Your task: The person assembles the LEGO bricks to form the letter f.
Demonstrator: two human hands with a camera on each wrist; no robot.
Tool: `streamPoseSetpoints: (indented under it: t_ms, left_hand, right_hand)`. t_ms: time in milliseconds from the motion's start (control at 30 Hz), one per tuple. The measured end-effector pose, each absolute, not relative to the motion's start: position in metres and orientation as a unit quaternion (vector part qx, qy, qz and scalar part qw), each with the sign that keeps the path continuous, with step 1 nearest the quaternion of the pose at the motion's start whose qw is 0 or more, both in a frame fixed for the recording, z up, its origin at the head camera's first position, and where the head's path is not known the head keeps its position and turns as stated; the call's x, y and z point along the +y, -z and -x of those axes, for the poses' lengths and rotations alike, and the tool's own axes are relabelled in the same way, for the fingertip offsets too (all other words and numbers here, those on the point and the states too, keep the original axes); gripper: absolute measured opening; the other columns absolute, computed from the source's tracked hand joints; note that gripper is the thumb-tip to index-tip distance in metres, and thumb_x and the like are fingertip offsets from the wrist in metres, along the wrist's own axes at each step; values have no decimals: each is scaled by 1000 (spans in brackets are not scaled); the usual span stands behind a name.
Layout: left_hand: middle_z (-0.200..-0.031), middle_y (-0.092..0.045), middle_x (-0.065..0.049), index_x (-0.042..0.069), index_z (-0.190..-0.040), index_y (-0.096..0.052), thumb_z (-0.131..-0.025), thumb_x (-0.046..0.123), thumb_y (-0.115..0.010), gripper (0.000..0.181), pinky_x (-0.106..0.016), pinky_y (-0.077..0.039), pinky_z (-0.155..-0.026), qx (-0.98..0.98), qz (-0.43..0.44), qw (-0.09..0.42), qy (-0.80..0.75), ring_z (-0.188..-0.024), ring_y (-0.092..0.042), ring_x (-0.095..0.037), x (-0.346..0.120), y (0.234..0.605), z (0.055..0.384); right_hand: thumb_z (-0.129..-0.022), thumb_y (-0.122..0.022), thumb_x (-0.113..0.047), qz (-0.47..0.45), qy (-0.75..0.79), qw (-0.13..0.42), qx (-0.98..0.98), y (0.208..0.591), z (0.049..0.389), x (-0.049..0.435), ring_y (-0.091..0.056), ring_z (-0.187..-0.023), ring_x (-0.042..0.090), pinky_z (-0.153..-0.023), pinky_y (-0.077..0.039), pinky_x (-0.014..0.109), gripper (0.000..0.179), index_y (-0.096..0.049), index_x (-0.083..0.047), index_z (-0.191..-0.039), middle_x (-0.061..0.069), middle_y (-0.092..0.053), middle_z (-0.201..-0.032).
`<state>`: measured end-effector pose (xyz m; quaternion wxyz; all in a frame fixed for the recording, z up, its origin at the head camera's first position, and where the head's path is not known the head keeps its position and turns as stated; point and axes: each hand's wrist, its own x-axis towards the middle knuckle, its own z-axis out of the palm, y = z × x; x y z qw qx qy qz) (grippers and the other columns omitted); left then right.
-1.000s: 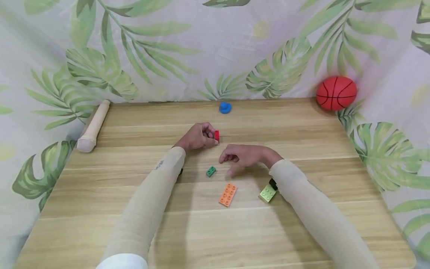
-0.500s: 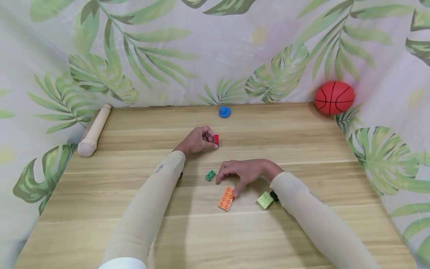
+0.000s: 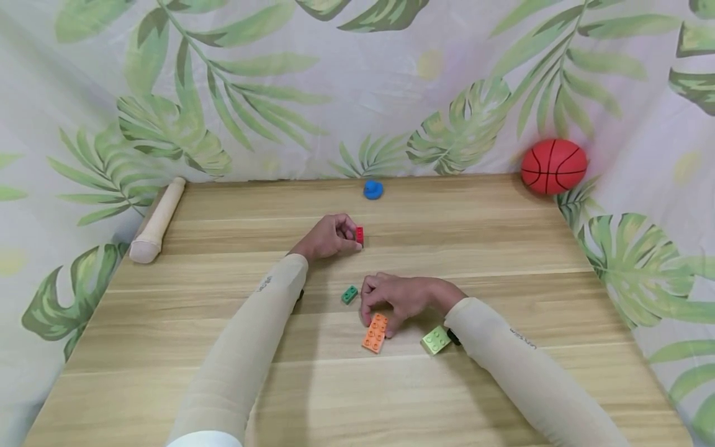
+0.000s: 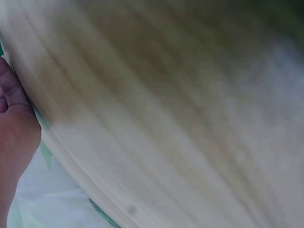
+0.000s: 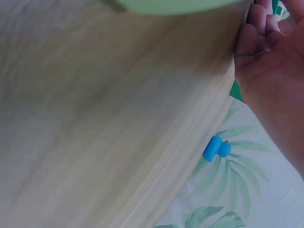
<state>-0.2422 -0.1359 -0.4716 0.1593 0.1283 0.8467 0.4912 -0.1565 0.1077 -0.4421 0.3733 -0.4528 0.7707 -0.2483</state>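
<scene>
While your left hand pinches a small red plastic stud brick between thumb and fingers, your right hand reaches down over a rectangular orange plastic stud brick. Your right thumb lies at the orange brick's right side and a bent fingertip at its far left corner, so you have it pinched between them. It lies on the light wood-grain table, nearer to you than the red one.

Just left of your right hand lies a small dark green plastic brick, touched by neither hand. A pale green plastic brick sits on your right, just beside the black piece on your right wrist. Both your arms wear beige sleeves.

Near the far edge, you have a blue toy duck around the middle, a red ball with black lines at the far right corner, and a pale beige stick with a rounded, thicker end along the left edge. Behind them hangs a white leaf-print cloth.
</scene>
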Motion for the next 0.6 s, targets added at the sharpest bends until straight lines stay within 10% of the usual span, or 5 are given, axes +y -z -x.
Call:
streamPoseSetpoints:
  t_ms: [600]
  left_hand:
    - [-92,-62,-1,5,-107,-64,-93,8,-85,26,-21,-48,-58,845,-121,168,-493,-71,-54,-11,-136,470,241]
  right_hand:
    - [-91,-87,-14,446,284,373,762,446,166,108,-53,-113,14,-103,-46,28,31,-72,-19,-118,0,-60,-123]
